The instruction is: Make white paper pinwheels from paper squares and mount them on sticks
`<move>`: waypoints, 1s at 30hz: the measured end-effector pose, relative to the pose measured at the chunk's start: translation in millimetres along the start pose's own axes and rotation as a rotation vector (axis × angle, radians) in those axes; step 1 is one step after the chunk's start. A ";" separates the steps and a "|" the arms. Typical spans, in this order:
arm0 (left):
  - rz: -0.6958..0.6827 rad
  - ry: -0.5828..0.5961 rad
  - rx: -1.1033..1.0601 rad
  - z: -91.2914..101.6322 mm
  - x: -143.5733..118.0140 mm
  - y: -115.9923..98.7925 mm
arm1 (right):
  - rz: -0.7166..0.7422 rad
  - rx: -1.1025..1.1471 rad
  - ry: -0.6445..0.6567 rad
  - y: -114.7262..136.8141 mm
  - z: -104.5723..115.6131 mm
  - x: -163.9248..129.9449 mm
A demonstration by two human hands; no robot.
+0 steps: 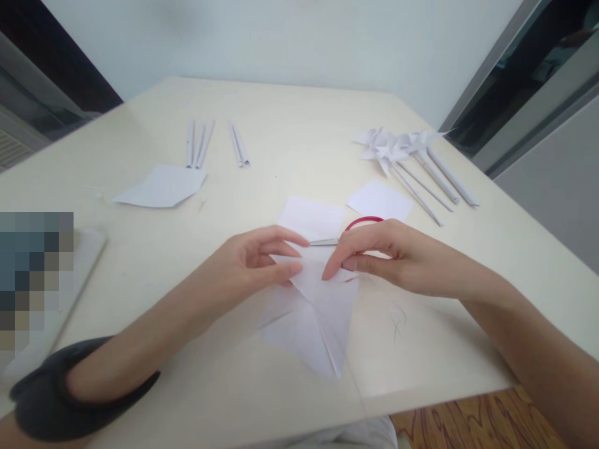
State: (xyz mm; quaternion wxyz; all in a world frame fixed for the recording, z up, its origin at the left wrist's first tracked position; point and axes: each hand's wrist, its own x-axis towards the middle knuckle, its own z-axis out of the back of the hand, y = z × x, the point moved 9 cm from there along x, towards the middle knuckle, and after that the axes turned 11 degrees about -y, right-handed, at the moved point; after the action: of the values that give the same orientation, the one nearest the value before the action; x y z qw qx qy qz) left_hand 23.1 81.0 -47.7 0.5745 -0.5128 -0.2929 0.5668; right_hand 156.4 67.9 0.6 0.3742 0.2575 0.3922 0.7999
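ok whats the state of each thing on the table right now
left hand: pinching the folded paper
right hand: pinching the folded paper
folded paper: creased, partly folded
scissors: lying flat, mostly hidden
paper pinwheels: finished, lying down
rolled paper sticks: rolled, lying loose

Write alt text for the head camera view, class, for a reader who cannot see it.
Two bare hands, left hand and right hand, pinch the top of a folded white paper on a pale table. Red-handled scissors lie just behind the hands; finished paper pinwheels and rolled paper sticks sit farther back.
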 end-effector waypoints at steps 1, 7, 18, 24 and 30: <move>0.012 0.059 0.018 -6.3 -1.6 1.9 | 0.002 0.028 0.022 0.0 -0.8 -0.2; -0.073 0.196 0.031 -20.4 -8.9 -8.3 | 0.008 0.188 0.054 -2.6 -6.4 4.7; -0.004 0.222 -0.056 -22.2 -11.3 -7.1 | -0.039 0.333 0.016 0.4 -16.3 6.1; -0.076 0.197 -0.021 -22.9 -14.5 -14.3 | -0.073 0.396 0.055 -0.8 -22.2 4.5; -0.064 0.093 -0.001 -13.4 -10.6 -12.9 | -0.102 0.266 -0.128 -5.5 -11.5 5.5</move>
State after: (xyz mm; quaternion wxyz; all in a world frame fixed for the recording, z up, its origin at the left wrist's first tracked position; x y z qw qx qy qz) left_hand 37.9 69.6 -37.3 0.6050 -0.5292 -0.2825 0.5235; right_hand 147.2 69.5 -9.7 0.4012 0.3349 0.4827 0.7027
